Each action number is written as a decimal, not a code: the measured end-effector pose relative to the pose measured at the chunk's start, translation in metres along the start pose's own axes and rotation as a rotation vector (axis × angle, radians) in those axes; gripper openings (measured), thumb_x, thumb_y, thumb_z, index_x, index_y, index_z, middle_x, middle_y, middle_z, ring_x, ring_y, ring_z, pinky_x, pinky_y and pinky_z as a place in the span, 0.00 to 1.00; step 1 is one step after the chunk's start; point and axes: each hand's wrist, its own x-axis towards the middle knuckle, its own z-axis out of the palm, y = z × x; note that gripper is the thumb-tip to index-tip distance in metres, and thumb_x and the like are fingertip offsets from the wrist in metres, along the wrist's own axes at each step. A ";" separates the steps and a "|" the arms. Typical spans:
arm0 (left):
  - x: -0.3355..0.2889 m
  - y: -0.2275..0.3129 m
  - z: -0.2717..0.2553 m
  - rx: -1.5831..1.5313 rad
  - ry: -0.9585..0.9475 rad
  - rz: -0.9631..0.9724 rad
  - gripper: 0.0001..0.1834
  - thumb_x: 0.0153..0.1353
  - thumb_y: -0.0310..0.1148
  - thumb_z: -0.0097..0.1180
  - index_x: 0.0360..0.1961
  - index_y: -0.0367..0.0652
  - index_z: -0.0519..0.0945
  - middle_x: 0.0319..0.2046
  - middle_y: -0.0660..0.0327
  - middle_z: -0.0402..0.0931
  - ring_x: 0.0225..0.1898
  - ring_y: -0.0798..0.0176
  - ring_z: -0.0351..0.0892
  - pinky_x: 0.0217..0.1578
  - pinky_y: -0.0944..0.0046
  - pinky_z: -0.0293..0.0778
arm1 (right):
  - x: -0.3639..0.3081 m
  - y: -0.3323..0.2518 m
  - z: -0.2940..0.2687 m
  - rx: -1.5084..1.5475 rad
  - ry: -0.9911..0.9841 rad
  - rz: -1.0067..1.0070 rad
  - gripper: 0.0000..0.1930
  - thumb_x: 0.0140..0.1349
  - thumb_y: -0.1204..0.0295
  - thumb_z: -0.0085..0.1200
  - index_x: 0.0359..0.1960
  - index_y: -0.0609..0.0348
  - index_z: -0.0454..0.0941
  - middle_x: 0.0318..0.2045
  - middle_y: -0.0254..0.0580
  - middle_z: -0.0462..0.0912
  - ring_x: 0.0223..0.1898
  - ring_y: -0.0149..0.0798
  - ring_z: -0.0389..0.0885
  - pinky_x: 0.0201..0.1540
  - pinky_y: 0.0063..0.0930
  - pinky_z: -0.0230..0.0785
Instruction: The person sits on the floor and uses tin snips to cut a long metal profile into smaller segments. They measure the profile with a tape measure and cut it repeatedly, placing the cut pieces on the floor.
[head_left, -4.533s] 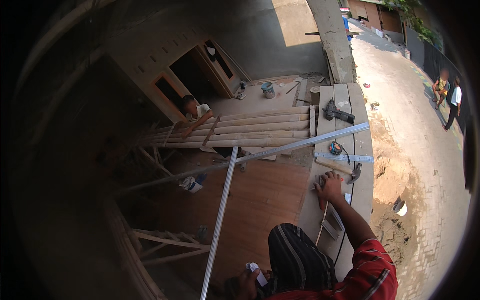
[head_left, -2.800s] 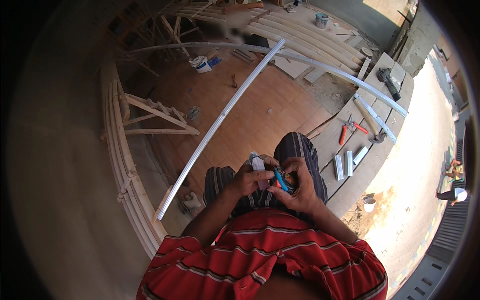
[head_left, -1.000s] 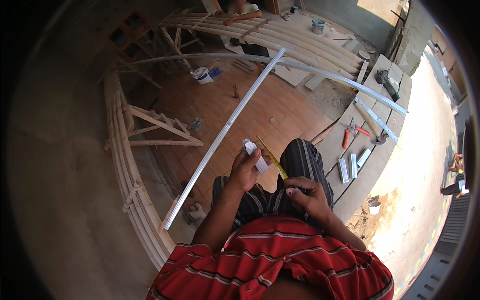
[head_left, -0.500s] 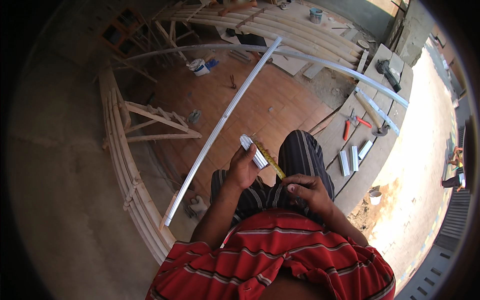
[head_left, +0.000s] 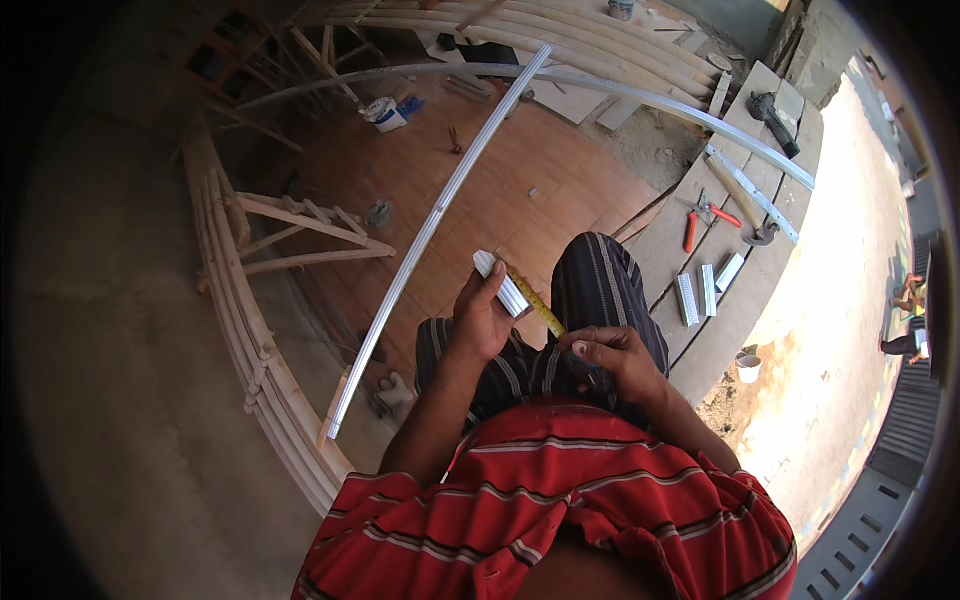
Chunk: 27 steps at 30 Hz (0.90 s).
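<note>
My left hand [head_left: 481, 322] is closed around a short piece of silver metal channel [head_left: 512, 294], above my lap. Alongside that piece runs the yellow blade of a tape measure [head_left: 538, 309]. The tape's dark case sits in my right hand [head_left: 618, 357], whose thumb and fingers are closed near the base of the blade. To the left of my hands, a long silver metal channel [head_left: 440, 208] slants across the view. Three more short channel pieces [head_left: 688, 300] lie on the wooden planks [head_left: 672, 345] to the right.
On the planks also lie red-handled snips [head_left: 703, 220], a hammer [head_left: 745, 205], a metal strip [head_left: 768, 203] and a dark power tool [head_left: 775, 125]. Bamboo and wooden frames [head_left: 250, 335] stand at left. A white bucket [head_left: 385, 114] rests on the tiled floor [head_left: 480, 190]; a long curved channel [head_left: 660, 115] spans the back.
The surroundings have shifted slightly up and left in the view. Both hands keep their hold, and more of the tape measure's dark case shows under my right hand.
</note>
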 end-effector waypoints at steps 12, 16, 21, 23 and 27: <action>-0.006 0.001 -0.001 -0.041 0.040 -0.001 0.34 0.57 0.21 0.55 0.68 0.49 0.72 0.50 0.62 0.75 0.53 0.58 0.81 0.57 0.41 0.84 | 0.007 0.011 -0.002 -0.016 0.021 0.012 0.22 0.73 0.61 0.64 0.57 0.69 0.86 0.35 0.38 0.85 0.34 0.31 0.84 0.34 0.28 0.83; -0.006 -0.004 -0.007 0.011 0.002 0.028 0.39 0.55 0.20 0.57 0.71 0.47 0.68 0.50 0.61 0.73 0.53 0.58 0.80 0.60 0.38 0.83 | 0.005 0.008 0.000 -0.014 0.004 0.013 0.22 0.73 0.60 0.64 0.56 0.69 0.86 0.35 0.39 0.85 0.34 0.31 0.84 0.33 0.27 0.83; -0.009 -0.001 0.000 0.026 0.018 0.028 0.42 0.55 0.19 0.58 0.73 0.45 0.64 0.50 0.60 0.72 0.53 0.58 0.80 0.62 0.37 0.82 | 0.007 0.011 0.000 -0.020 0.002 -0.011 0.22 0.72 0.61 0.64 0.56 0.70 0.86 0.35 0.40 0.86 0.33 0.31 0.84 0.33 0.28 0.82; -0.008 0.000 0.000 0.028 0.026 0.013 0.41 0.56 0.19 0.58 0.73 0.45 0.64 0.49 0.60 0.72 0.53 0.59 0.80 0.62 0.36 0.82 | 0.007 0.012 -0.001 -0.028 0.001 -0.011 0.22 0.72 0.62 0.64 0.56 0.70 0.86 0.35 0.40 0.86 0.33 0.31 0.84 0.33 0.28 0.81; -0.008 -0.004 0.000 0.019 0.067 0.001 0.39 0.59 0.18 0.59 0.72 0.46 0.64 0.48 0.61 0.74 0.52 0.60 0.80 0.61 0.34 0.82 | 0.007 0.014 -0.003 -0.032 -0.008 -0.017 0.21 0.72 0.63 0.64 0.56 0.70 0.86 0.36 0.41 0.87 0.33 0.31 0.84 0.33 0.28 0.81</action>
